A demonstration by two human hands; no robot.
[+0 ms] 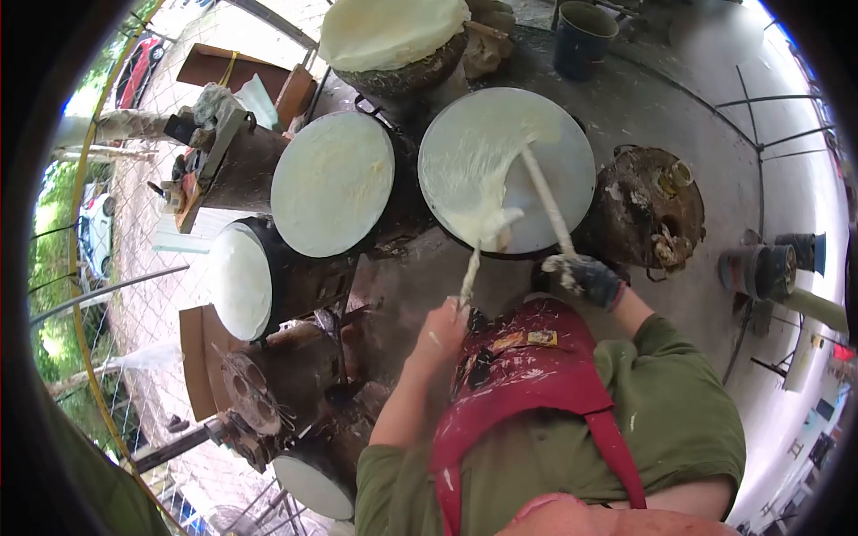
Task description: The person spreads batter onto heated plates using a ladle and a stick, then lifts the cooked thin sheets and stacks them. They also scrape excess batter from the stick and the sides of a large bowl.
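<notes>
We see a thin pale sheet (474,192) half lifted from a round grey steaming top (559,174), the sheet covering the left part of that disc while the right part lies bare. A long stick (545,205) runs under the sheet from the disc's middle down to our right hand (585,279), whose gloved grip is closed round the stick's lower end. A second, shorter stick (471,272) hangs with a strip of the sheet clinging to it; our bare left hand (445,329) has its grip closed on that stick's lower end, just below the disc's near edge.

The disc's left rim sits just beside a second round top (332,183), wholly covered by a pale sheet; the two edges look nearly touching, leaving little room between. A third covered top (239,281) stands lower left, tilted in the view, and a fourth (311,487) shows partly at the bottom edge. That makes four steaming tops, and two sticks. Beyond them a large domed mound (389,31) of pale sheet rests at the top of the view. To the right of the working disc stands one crusted dark drum (648,205), near but apart. Past it the grey floor (706,98) lies open, the widest room for moving. One dark bucket (583,36) stands on it at the top.
</notes>
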